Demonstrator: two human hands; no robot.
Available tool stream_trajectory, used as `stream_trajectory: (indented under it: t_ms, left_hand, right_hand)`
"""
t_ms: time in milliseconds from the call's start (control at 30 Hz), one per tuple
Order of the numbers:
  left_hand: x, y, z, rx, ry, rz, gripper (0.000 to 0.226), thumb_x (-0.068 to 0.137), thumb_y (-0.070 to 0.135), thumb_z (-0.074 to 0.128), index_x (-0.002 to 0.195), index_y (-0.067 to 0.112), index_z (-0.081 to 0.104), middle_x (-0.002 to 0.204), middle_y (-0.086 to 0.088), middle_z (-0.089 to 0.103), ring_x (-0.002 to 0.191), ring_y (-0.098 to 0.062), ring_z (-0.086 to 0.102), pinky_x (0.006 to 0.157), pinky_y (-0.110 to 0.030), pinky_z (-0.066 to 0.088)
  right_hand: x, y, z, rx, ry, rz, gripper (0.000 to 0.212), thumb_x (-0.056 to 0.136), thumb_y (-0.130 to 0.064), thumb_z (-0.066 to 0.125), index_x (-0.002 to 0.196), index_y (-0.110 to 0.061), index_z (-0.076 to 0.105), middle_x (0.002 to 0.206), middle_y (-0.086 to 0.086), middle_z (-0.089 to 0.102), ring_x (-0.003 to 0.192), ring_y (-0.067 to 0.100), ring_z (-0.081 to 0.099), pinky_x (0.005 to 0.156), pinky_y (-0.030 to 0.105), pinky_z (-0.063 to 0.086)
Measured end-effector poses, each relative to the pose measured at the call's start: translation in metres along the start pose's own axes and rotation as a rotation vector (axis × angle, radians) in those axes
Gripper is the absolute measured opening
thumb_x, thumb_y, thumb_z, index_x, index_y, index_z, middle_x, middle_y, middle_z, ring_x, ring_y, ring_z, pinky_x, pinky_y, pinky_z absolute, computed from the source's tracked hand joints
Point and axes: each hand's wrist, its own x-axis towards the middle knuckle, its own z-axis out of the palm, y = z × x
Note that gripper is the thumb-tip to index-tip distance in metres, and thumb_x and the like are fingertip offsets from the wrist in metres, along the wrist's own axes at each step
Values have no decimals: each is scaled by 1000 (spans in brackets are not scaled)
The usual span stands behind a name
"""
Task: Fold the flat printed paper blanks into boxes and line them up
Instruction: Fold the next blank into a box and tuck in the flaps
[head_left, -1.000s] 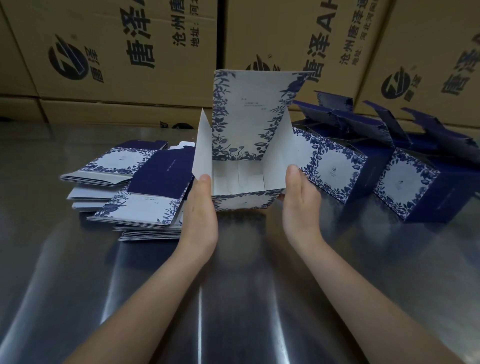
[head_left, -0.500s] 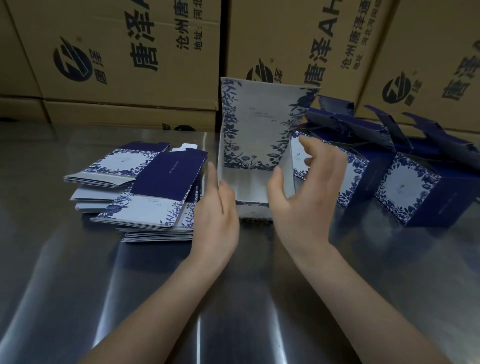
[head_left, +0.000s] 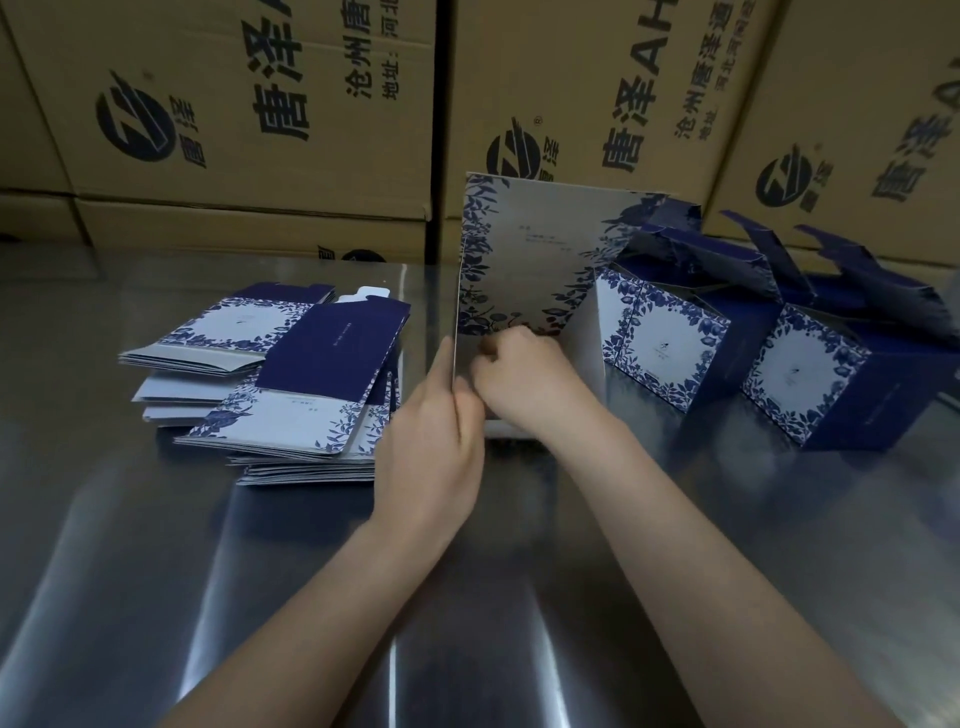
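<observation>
A half-folded box (head_left: 540, 254), white with a blue floral border, stands on the steel table (head_left: 156, 545), its tall back panel upright. My left hand (head_left: 431, 447) presses flat against the box's left side flap. My right hand (head_left: 524, 374) reaches inside with curled fingers down at the box floor; what they hold is hidden. To the left lies a stack of flat blanks (head_left: 291, 384). At the right stand two folded boxes (head_left: 660, 338) (head_left: 810, 374), their dark blue lids open.
Large brown cartons (head_left: 249, 114) with black printing form a wall along the back of the table. The folded boxes sit close to the right flank of the box being worked on.
The side flaps have gone from spread to upright. My left hand moved up against the left flap. My right hand left the right flap and went down inside the box.
</observation>
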Motion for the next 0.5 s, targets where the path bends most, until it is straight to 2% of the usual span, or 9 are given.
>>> stream_trajectory:
  t_ms: [67, 100, 167, 233, 300, 367, 500]
  left_hand:
    - [-1, 0, 0, 35, -20, 33, 37, 98, 19, 36, 107, -11, 55, 72, -7, 44, 62, -27, 40, 59, -32, 18]
    - [-2, -1, -1, 51, -28, 48, 36, 97, 19, 36, 109, -9, 57, 73, -4, 43, 62, -24, 38, 58, -30, 15]
    - [-2, -2, -2, 71, -37, 68, 37, 96, 18, 37, 111, -9, 57, 72, -2, 42, 60, -20, 35, 58, -29, 15]
    - [-2, -3, -3, 75, -38, 72, 39, 95, 19, 36, 109, -10, 57, 71, -2, 40, 59, -19, 34, 58, -29, 14]
    - [-3, -1, -3, 68, -32, 89, 42, 93, 21, 34, 106, -11, 58, 70, -1, 39, 55, -14, 32, 57, -28, 14]
    - [-3, 0, -3, 59, -31, 88, 39, 94, 18, 36, 102, -13, 59, 68, -2, 39, 53, -11, 31, 57, -28, 13]
    - [-3, -2, -1, 71, -41, 76, 26, 97, 8, 45, 96, -15, 58, 66, -16, 46, 57, -22, 32, 57, -28, 14]
  right_hand:
    - [11, -1, 0, -102, -158, 47, 26, 96, -23, 48, 74, -10, 51, 84, 8, 53, 80, 26, 49, 70, 27, 41]
    - [14, -1, 0, -187, -244, 39, 30, 97, -23, 48, 69, -12, 46, 79, 6, 48, 77, 23, 48, 64, 27, 39]
    - [18, -3, 0, -310, -392, -15, 29, 101, -21, 44, 75, -9, 50, 80, 3, 49, 69, 17, 46, 60, 29, 36]
    - [19, -2, -2, -340, -470, -82, 23, 102, -18, 42, 103, -5, 60, 92, 7, 52, 70, 16, 45, 65, 28, 35]
    - [20, -2, -3, -344, -507, -94, 29, 102, -16, 41, 121, -1, 58, 111, 15, 59, 82, 17, 47, 73, 26, 35]
    - [22, -2, 0, -350, -508, -77, 32, 102, -16, 40, 125, 0, 55, 128, 18, 56, 95, 20, 47, 83, 28, 35]
    - [27, 3, 7, -317, -528, -61, 37, 103, -24, 39, 132, -5, 51, 137, 15, 51, 122, 28, 49, 108, 39, 37]
